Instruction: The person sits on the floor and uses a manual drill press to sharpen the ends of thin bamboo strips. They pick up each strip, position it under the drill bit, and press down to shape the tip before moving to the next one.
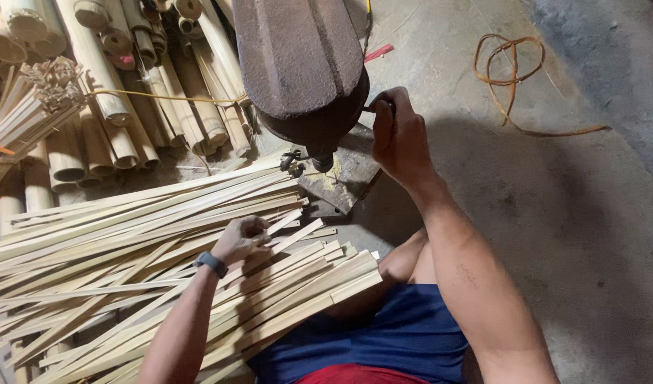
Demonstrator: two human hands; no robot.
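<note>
My left hand (242,237) is closed around a pale bamboo slat (287,220) at the top of a big heap of split bamboo slats (127,263) lying across my lap and the floor. A dark watch sits on that wrist. My right hand (397,135) grips a small dark handle (370,109) on the side of a rusty brown machine head (301,57). Under the machine head a short spindle (322,162) points down at a worn metal plate (344,181).
Round bamboo poles (127,107) lie stacked at the upper left, with a tied bundle of thin sticks (28,114) beside them. An orange cord (511,78) loops on the grey concrete floor at the upper right. My knee (404,259) shows above blue shorts.
</note>
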